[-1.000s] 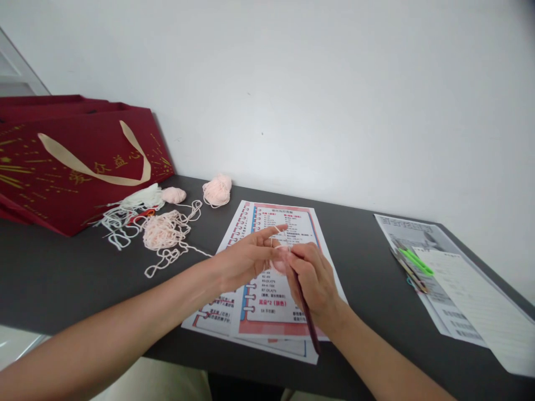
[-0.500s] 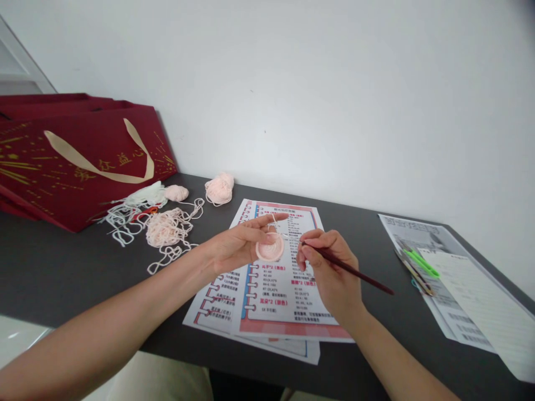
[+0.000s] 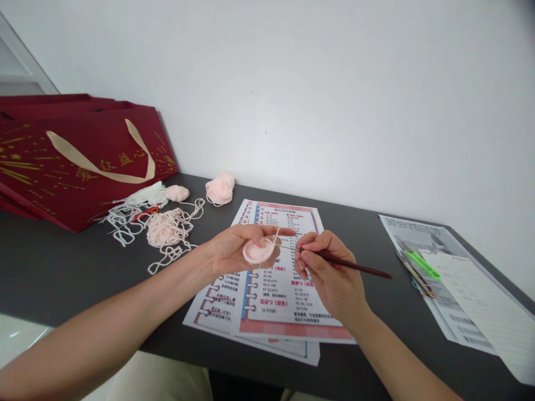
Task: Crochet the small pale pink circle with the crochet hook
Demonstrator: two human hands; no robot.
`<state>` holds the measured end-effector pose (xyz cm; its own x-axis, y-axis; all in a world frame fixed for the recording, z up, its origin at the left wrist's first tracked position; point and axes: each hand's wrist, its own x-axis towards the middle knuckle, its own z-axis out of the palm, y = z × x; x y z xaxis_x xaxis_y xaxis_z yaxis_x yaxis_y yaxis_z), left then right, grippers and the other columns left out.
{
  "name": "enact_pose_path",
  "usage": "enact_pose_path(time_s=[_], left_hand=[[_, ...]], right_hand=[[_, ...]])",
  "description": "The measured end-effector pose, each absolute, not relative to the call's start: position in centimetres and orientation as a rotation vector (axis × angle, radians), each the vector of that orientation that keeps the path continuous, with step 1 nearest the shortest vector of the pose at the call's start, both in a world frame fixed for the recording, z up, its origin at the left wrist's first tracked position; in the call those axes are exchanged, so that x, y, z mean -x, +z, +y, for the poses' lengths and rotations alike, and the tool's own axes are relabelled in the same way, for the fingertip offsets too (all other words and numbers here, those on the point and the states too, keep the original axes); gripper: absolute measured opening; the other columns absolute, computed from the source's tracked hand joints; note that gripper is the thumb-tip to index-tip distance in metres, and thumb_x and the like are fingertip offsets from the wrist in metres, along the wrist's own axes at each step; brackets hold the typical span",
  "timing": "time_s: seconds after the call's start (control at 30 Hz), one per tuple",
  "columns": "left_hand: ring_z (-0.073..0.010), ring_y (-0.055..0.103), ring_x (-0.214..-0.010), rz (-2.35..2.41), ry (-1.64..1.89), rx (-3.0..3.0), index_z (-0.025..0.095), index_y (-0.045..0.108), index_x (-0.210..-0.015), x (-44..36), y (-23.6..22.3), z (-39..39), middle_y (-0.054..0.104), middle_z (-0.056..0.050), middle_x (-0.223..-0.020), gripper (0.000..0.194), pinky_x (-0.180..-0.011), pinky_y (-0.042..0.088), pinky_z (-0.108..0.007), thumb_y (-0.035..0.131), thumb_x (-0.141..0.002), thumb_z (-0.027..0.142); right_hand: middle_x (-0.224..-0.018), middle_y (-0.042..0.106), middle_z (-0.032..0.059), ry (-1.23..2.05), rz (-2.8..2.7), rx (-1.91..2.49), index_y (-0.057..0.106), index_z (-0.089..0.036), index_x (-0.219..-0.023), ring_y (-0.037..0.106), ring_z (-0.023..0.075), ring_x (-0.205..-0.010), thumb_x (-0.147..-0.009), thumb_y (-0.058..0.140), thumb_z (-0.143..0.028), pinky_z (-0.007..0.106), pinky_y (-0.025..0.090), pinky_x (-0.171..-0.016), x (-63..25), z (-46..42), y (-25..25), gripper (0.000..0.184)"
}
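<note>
Between the thumb and fingers of my left hand (image 3: 238, 245) is a round, pale pink crochet piece (image 3: 256, 253), tilted so its cupped face shows. A strand of pink yarn (image 3: 276, 235) rises from its edge to my stretched index finger. My right hand (image 3: 328, 267) grips a crochet hook (image 3: 353, 264) by its dark brown handle. The hook's thin metal shaft points left and reaches the edge of the piece; its tip is too small to make out. Under both hands lie printed pattern sheets (image 3: 292, 317).
Left of the sheets are a loose pink yarn heap (image 3: 165, 228), white yarn (image 3: 146, 195) and a small pink ball (image 3: 177, 193). A bigger pink ball (image 3: 220, 188) sits near the wall. Red gift bags (image 3: 83, 150) stand far left. Bright green scissors (image 3: 422, 264) and papers (image 3: 472, 301) lie right.
The crochet piece has moved slightly left and down and tilted flatter. My left index finger has lowered. The hook is now more level, with its shaft showing between my hands.
</note>
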<state>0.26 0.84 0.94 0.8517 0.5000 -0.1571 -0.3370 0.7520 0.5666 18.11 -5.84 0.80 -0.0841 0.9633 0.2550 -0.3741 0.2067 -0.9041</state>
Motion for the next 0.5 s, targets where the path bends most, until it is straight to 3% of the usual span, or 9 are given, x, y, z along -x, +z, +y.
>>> enact_pose_path(time_s=[0.37, 0.5], left_hand=[[-0.0105, 0.044, -0.054, 0.311, 0.420, -0.552, 0.004, 0.059, -0.112, -0.18, 0.68, 1.00, 0.056, -0.004, -0.067, 0.052, -0.053, 0.034, -0.023, 0.056, -0.060, 0.005], [-0.0090, 0.038, -0.053, 0.302, 0.415, -0.549, 0.003, 0.059, -0.111, -0.13, 0.74, 0.90, 0.052, -0.002, -0.066, 0.053, -0.051, 0.031, -0.023, 0.055, -0.058, 0.005]], right_hand=[[-0.089, 0.060, 0.0013, 0.960, -1.424, 0.798, 0.063, -0.024, -0.081, 0.052, 0.0103, -0.060, -0.080, 0.065, -0.013, 0.026, 0.042, -0.052, -18.75, -6.56, -0.02, 0.011], [-0.086, 0.060, 0.0003, 1.047, -1.342, 0.745, 0.063, -0.024, -0.080, 0.052, 0.0089, -0.056, -0.081, 0.065, -0.014, 0.025, 0.041, -0.049, -18.54, -6.42, 0.05, 0.010]])
